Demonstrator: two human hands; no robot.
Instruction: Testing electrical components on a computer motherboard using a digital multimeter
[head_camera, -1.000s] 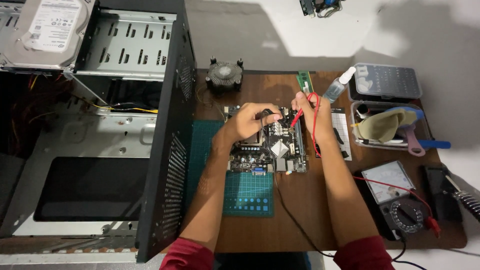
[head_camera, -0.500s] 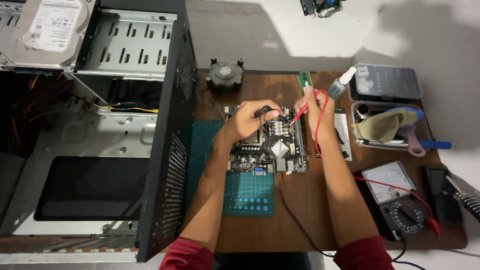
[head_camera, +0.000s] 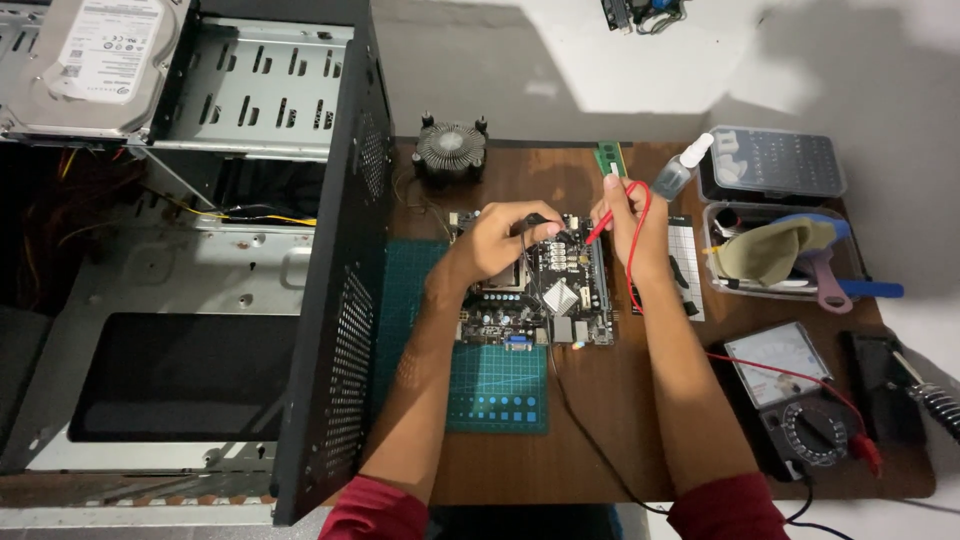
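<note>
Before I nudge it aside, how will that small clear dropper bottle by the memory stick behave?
The dropper bottle lies tilted on the wooden table, so its round body will probably roll if pushed. It looks like small, thin plastic, likely light and easily flicked. Its smooth sides may slip in a loose hold.

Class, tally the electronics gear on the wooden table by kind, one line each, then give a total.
Motherboard: 1
Cooler fan: 1
Memory stick: 1
Analogue multimeter: 1
Test probes: 2, red probe in the right hand, black probe in the left hand
Total: 6
</note>
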